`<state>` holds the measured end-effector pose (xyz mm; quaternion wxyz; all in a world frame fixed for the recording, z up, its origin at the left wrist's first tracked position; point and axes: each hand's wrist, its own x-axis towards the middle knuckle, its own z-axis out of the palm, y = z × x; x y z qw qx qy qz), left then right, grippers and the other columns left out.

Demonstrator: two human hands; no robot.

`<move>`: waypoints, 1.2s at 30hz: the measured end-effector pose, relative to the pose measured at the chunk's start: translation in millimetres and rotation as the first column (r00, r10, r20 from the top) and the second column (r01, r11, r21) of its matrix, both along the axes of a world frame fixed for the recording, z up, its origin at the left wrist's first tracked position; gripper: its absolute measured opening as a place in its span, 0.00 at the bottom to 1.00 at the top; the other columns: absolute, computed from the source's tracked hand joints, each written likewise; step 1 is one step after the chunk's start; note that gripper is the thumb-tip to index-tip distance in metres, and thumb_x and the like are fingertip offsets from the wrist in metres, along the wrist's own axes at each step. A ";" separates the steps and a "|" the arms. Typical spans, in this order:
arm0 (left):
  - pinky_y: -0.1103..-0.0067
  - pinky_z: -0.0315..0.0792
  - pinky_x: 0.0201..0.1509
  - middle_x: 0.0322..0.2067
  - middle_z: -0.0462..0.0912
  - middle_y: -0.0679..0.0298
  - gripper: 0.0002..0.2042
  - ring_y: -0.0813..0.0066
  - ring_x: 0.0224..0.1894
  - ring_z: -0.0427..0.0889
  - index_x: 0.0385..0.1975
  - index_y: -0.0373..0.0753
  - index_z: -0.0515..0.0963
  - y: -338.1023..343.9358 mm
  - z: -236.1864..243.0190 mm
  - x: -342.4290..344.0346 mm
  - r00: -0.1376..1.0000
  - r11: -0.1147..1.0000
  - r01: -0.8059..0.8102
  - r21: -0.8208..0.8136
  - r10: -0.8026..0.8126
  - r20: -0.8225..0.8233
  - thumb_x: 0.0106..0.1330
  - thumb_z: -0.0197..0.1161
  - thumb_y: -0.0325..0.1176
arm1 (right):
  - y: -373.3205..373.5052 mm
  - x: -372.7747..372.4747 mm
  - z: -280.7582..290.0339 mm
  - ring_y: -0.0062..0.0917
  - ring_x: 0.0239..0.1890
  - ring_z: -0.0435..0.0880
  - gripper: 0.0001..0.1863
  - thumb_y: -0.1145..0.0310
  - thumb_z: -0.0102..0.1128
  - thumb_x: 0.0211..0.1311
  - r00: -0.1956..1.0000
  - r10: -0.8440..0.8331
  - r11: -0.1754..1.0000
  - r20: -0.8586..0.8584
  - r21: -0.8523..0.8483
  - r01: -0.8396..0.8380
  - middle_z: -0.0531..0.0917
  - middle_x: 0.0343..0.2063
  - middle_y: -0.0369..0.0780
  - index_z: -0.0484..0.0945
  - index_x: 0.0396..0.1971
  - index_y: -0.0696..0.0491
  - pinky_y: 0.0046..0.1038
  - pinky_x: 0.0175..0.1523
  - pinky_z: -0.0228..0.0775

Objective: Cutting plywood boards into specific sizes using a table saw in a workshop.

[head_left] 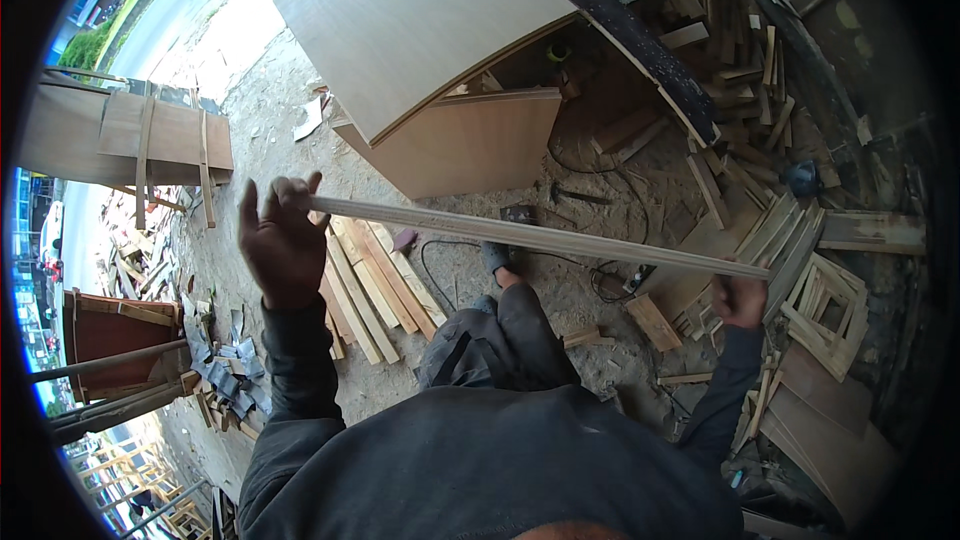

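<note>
head fisheye faces down: torso point(480, 460) close, left hand point(284, 252), right hand point(742, 302) farther, ground point(260, 140) beyond.

1. A wooden strip point(540, 237): long, narrow, pale, with fine lines running lengthwise; it looks whole.
2. It spans from the left hand point(285, 245) to the right hand point(740, 300), held at both ends, slanting down rightward in view.

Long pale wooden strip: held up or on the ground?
Held up: the strip spans from the left hand to the right hand.
</note>
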<state>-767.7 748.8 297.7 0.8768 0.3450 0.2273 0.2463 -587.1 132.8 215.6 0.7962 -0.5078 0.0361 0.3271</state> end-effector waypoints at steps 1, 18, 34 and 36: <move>0.58 0.40 0.75 0.49 0.79 0.56 0.28 0.58 0.63 0.68 0.40 0.40 0.74 -24.1 43.7 5.5 0.971 0.960 0.114 0.254 -0.161 0.175 0.74 0.38 0.60 | -56.4 -13.4 14.4 0.24 0.09 0.66 0.45 0.25 0.33 0.65 0.964 -0.170 0.964 0.204 -0.167 0.206 0.76 0.20 0.39 0.74 0.51 0.56 0.25 0.13 0.56; 0.78 0.75 0.52 0.42 0.84 0.58 0.27 0.75 0.49 0.81 0.50 0.30 0.77 -363.1 17.7 235.5 0.524 0.373 0.614 0.695 -0.852 -0.006 0.68 0.64 0.52 | -335.7 -212.0 69.3 0.39 0.74 0.55 0.37 0.41 0.31 0.76 0.227 -0.967 0.238 0.112 0.094 0.967 0.52 0.74 0.44 0.47 0.75 0.48 0.44 0.75 0.49; 0.69 0.74 0.49 0.35 0.84 0.52 0.34 0.63 0.40 0.82 0.46 0.31 0.81 -624.4 -90.0 412.6 0.174 -0.160 0.841 0.518 -0.826 -0.537 0.75 0.42 0.61 | -439.6 -189.4 -110.1 0.43 0.66 0.68 0.37 0.38 0.42 0.71 -0.034 -0.894 -0.204 0.447 -0.340 0.918 0.65 0.67 0.50 0.60 0.71 0.48 0.44 0.67 0.65; 0.67 0.75 0.49 0.36 0.84 0.51 0.34 0.60 0.39 0.83 0.47 0.33 0.82 -605.8 -135.8 440.1 0.037 -0.306 0.851 0.427 -0.776 -0.630 0.75 0.41 0.62 | -467.5 -158.2 -114.4 0.40 0.67 0.66 0.36 0.43 0.43 0.74 -0.114 -0.924 -0.217 0.364 -0.254 0.943 0.64 0.68 0.48 0.59 0.70 0.54 0.41 0.69 0.60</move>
